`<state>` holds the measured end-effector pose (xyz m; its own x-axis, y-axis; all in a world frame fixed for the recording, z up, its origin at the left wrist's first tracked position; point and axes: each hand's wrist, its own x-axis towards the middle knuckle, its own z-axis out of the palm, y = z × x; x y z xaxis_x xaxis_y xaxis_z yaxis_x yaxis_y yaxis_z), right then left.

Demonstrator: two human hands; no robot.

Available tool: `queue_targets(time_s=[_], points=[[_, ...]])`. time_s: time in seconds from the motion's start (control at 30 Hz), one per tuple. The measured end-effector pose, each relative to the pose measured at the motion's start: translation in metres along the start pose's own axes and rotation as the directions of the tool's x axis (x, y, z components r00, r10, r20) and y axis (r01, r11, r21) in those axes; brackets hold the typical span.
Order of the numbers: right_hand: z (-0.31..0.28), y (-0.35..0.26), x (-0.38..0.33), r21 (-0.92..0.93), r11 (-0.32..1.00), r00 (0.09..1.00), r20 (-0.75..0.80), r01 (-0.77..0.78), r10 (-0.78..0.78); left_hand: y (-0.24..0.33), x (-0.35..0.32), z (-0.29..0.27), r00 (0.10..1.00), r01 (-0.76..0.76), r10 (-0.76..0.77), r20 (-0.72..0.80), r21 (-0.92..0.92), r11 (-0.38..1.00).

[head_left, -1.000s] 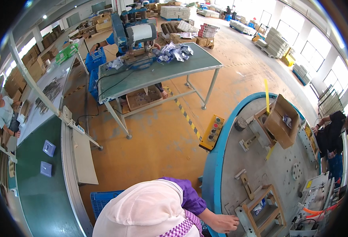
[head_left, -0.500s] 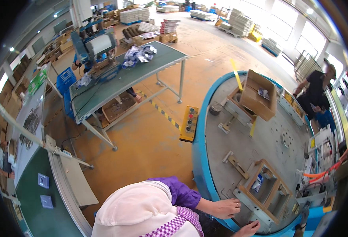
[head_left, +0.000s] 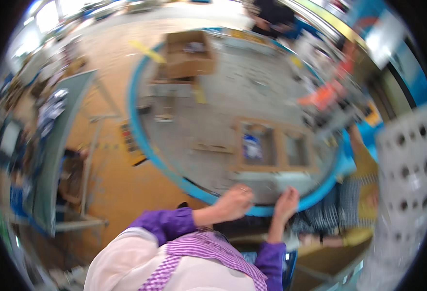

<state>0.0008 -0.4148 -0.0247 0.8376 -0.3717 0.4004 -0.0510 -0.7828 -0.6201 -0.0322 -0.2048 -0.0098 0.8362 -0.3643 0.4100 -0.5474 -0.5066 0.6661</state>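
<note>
Both of my hands are over the near blue rim of a round grey table (head_left: 223, 97). My left hand (head_left: 233, 201) has its fingers curled in, and a ring shows on one of them. To its right, my right hand (head_left: 286, 202) is raised with its fingers bent together. Blur hides whether either hand has something small in it. Just beyond them lies a wooden frame (head_left: 280, 145) with two openings; a blue-and-white packet (head_left: 252, 147) sits in the left one. A flat bar (head_left: 213, 147) with a slot lies left of the frame.
An open cardboard box (head_left: 189, 62) stands at the table's far left. Orange hoses (head_left: 322, 94) and machinery crowd the right side, with a perforated grey panel (head_left: 405, 194) nearer. A yellow control box (head_left: 132, 145) is left of the rim. Another person (head_left: 274, 19) stands at the far side.
My view has swung right, so the round table is now centred and the green bench has slid left. My hands have come over the near rim, still curled. The picture is now blurred.
</note>
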Motion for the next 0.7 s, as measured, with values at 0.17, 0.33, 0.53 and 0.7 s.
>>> queue_targets(time_s=[0.17, 0.33, 0.53, 0.7], points=[[0.011, 0.005, 0.003, 0.403, 0.907, 0.987, -0.05, -0.122, 0.155, 0.004, 0.01, 0.002, 0.999, -0.023, 0.022, -0.029, -0.017, 1.0], [0.004, 0.002, -0.001, 0.422, 0.891, 0.98, -0.027, -0.166, 0.195, 0.007, 0.01, -0.002, 0.999, -0.033, 0.033, -0.001, -0.036, 0.999], [0.001, 0.002, 0.0, 0.482, 0.864, 0.975, -0.083, -0.142, 0.206, 0.008, 0.011, 0.0, 0.999, -0.033, 0.034, 0.006, -0.052, 0.998], [-0.018, 0.002, 0.019, 0.716, 0.679, 0.839, -0.261, -0.165, 0.478, 0.003, 0.012, 0.001, 1.0, -0.009, 0.009, -0.009, -0.039, 0.999]])
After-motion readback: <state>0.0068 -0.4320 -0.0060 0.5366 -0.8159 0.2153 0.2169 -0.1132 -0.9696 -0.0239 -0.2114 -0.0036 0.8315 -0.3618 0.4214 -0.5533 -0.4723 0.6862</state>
